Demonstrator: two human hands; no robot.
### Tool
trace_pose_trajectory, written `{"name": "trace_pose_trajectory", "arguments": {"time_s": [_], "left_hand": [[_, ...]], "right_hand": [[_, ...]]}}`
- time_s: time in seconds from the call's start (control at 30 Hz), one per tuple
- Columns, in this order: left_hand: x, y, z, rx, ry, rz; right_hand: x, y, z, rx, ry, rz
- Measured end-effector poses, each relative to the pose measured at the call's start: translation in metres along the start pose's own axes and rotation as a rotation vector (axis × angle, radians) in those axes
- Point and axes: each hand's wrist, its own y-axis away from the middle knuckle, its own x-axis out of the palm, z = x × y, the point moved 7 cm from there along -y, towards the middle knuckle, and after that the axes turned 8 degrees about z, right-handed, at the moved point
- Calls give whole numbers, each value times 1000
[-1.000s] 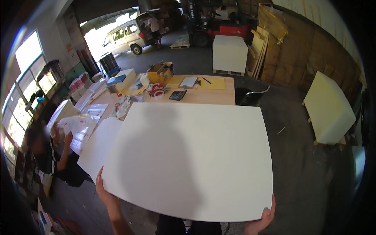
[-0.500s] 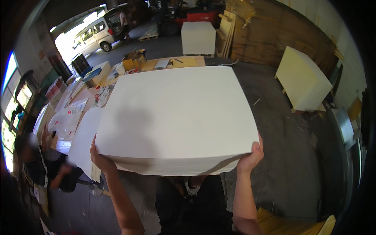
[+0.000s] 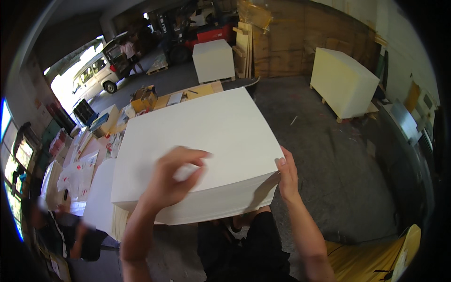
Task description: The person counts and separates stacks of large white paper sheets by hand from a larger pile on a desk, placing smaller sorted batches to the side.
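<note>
A tall stack of large white sheets (image 3: 202, 127) lies in front of me, its layered near edge showing. Over the near part of its top hovers my left hand (image 3: 174, 176), slightly blurred, with thumb and forefinger curved apart and nothing between them. At the near right corner, my right hand (image 3: 288, 174) holds the stack, thumb on the top and fingers along the side. A lower pile of white sheets (image 3: 99, 202) stands against the stack's left side.
Left and beyond is a worktable with plastic bags (image 3: 77, 176) and a cardboard box (image 3: 143, 98). A seated person (image 3: 63, 235) is at the left. White pallet stacks (image 3: 213, 61) stand farther off, near a red forklift (image 3: 216, 34) and a van (image 3: 96, 75). Yellow material (image 3: 366, 261) lies at lower right.
My left hand has let go of the stack's left corner and moved right, over the top. My right hand stays at the right corner. The view has turned slightly right.
</note>
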Motion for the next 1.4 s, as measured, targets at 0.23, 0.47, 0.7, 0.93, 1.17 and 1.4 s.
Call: {"name": "trace_pose_trajectory", "arguments": {"time_s": [0.23,0.47,0.7,0.93,1.17,1.4], "left_hand": [[90,-56,7,69,-107,392],[84,-50,11,24,93,266],[71,-52,25,20,207,90],[72,-52,33,-36,381,233],[69,-54,18,99,293,319],[74,-54,28,39,356,384]], "right_hand": [[-24,2,33,7,338,16],[-20,-10,103,72,1044,211],[34,-38,123,-142,974,54],[21,-47,91,94,52,-32],[17,-51,78,277,-313,-7],[15,-50,76,277,-273,11]]}}
